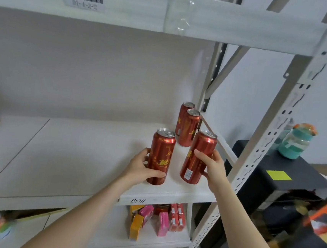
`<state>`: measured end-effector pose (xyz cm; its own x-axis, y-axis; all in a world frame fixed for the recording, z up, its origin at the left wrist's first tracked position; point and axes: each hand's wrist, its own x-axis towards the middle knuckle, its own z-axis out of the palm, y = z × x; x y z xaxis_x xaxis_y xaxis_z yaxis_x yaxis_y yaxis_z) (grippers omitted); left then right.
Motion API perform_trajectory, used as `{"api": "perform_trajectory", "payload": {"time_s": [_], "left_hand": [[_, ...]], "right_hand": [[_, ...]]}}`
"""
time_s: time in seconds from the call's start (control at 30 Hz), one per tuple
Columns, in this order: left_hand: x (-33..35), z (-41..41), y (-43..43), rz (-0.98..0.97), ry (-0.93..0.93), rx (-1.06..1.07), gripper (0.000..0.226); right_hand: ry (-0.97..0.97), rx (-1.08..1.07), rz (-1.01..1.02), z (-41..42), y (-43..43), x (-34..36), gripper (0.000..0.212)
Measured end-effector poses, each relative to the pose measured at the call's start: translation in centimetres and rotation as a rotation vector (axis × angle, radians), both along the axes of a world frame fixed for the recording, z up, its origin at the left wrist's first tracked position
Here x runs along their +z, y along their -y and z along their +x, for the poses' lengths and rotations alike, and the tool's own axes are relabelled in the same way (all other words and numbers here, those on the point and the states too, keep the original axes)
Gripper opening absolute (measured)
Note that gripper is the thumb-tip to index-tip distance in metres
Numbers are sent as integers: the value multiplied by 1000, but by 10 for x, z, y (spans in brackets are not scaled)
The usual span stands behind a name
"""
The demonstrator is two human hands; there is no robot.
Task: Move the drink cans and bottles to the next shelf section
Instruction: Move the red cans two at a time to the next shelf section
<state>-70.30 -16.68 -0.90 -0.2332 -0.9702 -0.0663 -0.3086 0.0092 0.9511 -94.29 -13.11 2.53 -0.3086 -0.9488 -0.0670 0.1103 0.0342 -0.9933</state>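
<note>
Holding a red can each, the left hand wraps one can standing on the white shelf, and the right hand wraps a tilted can. Two more cans stand behind, four in all. Small boxes sit on the shelf below.

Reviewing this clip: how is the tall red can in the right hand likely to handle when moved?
The tilted red can in the right hand looks rigid metal, so probably firm to grip. Its glossy wall may be slippery. Tall and narrow, it could tip if set down askew, and would likely roll on its side.
</note>
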Motion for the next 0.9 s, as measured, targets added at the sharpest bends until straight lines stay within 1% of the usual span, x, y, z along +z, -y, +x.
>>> {"api": "perform_trajectory", "payload": {"time_s": [0.13, 0.27, 0.4, 0.57, 0.8, 0.9], "left_hand": [[-4, -24, 22, -3, -16, 26, 90], [-13, -40, 44, -6, -54, 60, 77], [-27, -52, 64, -42, -80, 126, 75], [-40, -56, 82, -81, -104, 156, 75], [-45, -56, 87, -77, -86, 162, 76], [-45, -57, 87, -85, -94, 159, 75]], "right_hand": [[-12, 9, -17, -19, 30, -4, 47], [-40, 28, -45, -34, 62, -9, 53], [-85, 75, -72, -41, 90, -18, 62], [-101, 69, -108, -39, 115, -27, 55], [-127, 71, -91, -42, 129, -41, 63], [-129, 65, -79, -42, 133, -46, 62]]}}
